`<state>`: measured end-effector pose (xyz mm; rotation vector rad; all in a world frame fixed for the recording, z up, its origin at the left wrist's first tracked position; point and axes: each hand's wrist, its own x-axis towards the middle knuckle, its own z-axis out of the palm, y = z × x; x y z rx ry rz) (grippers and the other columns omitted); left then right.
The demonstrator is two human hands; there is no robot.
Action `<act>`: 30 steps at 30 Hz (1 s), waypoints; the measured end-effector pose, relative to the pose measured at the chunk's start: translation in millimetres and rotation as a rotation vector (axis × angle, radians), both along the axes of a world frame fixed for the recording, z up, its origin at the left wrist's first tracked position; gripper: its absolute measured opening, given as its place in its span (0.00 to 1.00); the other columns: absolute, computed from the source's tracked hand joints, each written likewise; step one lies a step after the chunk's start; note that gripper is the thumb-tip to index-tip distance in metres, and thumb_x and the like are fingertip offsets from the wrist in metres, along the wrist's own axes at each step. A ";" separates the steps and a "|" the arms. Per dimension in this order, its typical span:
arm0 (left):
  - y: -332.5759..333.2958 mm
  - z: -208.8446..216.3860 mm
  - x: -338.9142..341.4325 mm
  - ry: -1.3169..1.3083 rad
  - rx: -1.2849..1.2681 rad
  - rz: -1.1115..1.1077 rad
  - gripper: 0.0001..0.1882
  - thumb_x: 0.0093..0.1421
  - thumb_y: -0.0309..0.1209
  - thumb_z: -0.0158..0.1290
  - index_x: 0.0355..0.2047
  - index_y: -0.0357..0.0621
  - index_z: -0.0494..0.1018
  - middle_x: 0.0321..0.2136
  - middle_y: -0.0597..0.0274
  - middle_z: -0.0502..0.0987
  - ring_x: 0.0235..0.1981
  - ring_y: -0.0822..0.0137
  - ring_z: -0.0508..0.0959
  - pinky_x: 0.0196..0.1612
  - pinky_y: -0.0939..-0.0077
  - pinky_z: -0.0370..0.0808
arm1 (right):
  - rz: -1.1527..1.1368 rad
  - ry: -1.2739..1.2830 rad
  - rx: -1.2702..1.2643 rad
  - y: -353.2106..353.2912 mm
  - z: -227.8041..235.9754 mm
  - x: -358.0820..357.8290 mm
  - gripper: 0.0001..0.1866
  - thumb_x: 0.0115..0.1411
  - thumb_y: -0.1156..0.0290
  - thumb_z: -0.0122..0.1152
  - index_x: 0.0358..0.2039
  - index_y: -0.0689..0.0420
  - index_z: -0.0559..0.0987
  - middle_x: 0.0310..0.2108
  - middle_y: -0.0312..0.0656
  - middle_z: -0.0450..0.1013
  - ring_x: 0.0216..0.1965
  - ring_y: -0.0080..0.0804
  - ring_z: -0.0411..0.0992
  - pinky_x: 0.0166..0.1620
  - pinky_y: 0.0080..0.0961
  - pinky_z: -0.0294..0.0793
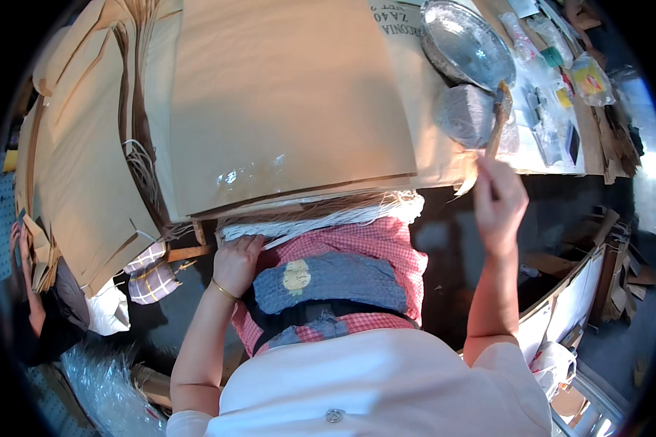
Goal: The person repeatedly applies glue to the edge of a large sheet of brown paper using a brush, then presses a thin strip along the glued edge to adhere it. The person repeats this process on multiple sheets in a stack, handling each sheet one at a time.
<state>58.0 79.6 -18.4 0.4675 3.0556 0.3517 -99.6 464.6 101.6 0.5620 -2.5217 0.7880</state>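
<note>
In my raised right hand (497, 197) is a wooden stick (499, 120), gripped near its lower end. Its dark upper end reaches the near rim of a round metal basin (470, 44), and a pale tip sticks out below my fist. I cannot make out whether it carries bristles. My left hand (238, 262) is closed at the left end of a bundle of white cords (328, 218), which lies across my lap along the table edge. In front of me lies a stack of large brown paper sheets (291, 95), with small shiny wet spots near its front edge.
A grey, plastic-wrapped lump (468, 115) props the basin. Plastic bags (590, 79) and small items lie at the right. More brown paper sacks (87, 153) stand at the left, where another person's arm (29, 280) shows. Clear plastic (106, 390) lies at lower left.
</note>
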 end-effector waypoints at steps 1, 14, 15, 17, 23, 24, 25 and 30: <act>0.1 10.1 2.7 0.006 -0.038 -0.010 0.06 0.53 0.31 0.54 0.32 0.45 0.74 0.22 0.61 0.76 0.26 0.63 0.78 0.27 0.69 0.74 | 0.119 -0.002 0.004 -17.9 2.1 11.4 0.12 0.46 0.86 0.57 0.33 0.63 0.79 0.28 0.48 0.76 0.28 0.43 0.74 0.33 0.30 0.74; 18.4 99.5 3.8 0.167 0.183 0.066 0.06 0.45 0.20 0.56 0.26 0.39 0.73 0.28 0.59 0.73 0.33 0.55 0.72 0.37 0.65 0.69 | 0.628 -0.312 -0.064 -101.1 -30.5 60.5 0.12 0.48 0.77 0.62 0.35 0.59 0.79 0.33 0.44 0.75 0.35 0.40 0.74 0.37 0.29 0.76; 22.1 106.9 3.1 0.142 0.274 0.058 0.06 0.45 0.19 0.56 0.26 0.38 0.73 0.29 0.59 0.73 0.33 0.56 0.72 0.37 0.66 0.69 | 0.641 -0.315 -0.097 -113.6 -30.7 65.7 0.11 0.49 0.76 0.62 0.35 0.60 0.79 0.33 0.44 0.75 0.35 0.40 0.74 0.37 0.30 0.76; 28.2 122.7 0.1 0.093 0.446 0.040 0.05 0.47 0.19 0.55 0.26 0.38 0.72 0.29 0.58 0.73 0.33 0.56 0.72 0.37 0.67 0.68 | 0.668 -0.320 -0.175 -139.0 -32.4 73.0 0.11 0.50 0.74 0.62 0.36 0.60 0.78 0.33 0.44 0.75 0.36 0.41 0.74 0.38 0.30 0.75; 4.3 179.5 20.0 -0.167 0.716 0.206 0.04 0.50 0.18 0.55 0.28 0.37 0.74 0.19 0.58 0.72 0.19 0.61 0.72 0.23 0.74 0.67 | 0.948 -0.836 -0.303 -112.1 0.1 68.7 0.07 0.55 0.78 0.59 0.36 0.62 0.78 0.28 0.44 0.72 0.30 0.40 0.70 0.33 0.31 0.69; -3.1 180.9 18.9 -0.022 0.580 0.202 0.04 0.50 0.19 0.55 0.27 0.37 0.75 0.19 0.58 0.72 0.19 0.62 0.72 0.22 0.75 0.66 | 0.933 -0.794 -0.447 -95.0 6.2 60.0 0.09 0.54 0.82 0.59 0.36 0.61 0.79 0.27 0.42 0.71 0.29 0.36 0.69 0.32 0.29 0.68; -9.4 180.6 18.9 0.121 0.450 0.197 0.04 0.49 0.19 0.56 0.27 0.38 0.75 0.20 0.58 0.72 0.19 0.63 0.72 0.22 0.76 0.66 | 0.824 -0.727 -0.523 -79.1 13.7 54.6 0.11 0.53 0.81 0.58 0.37 0.60 0.81 0.24 0.40 0.71 0.26 0.29 0.68 0.28 0.24 0.66; -40.2 171.7 -15.7 0.206 0.539 0.369 0.06 0.51 0.20 0.58 0.30 0.37 0.76 0.21 0.60 0.74 0.22 0.70 0.73 0.26 0.78 0.68 | 0.368 -0.601 -0.369 -31.8 37.6 11.6 0.04 0.53 0.78 0.62 0.30 0.62 0.82 0.24 0.36 0.73 0.25 0.20 0.68 0.30 0.17 0.65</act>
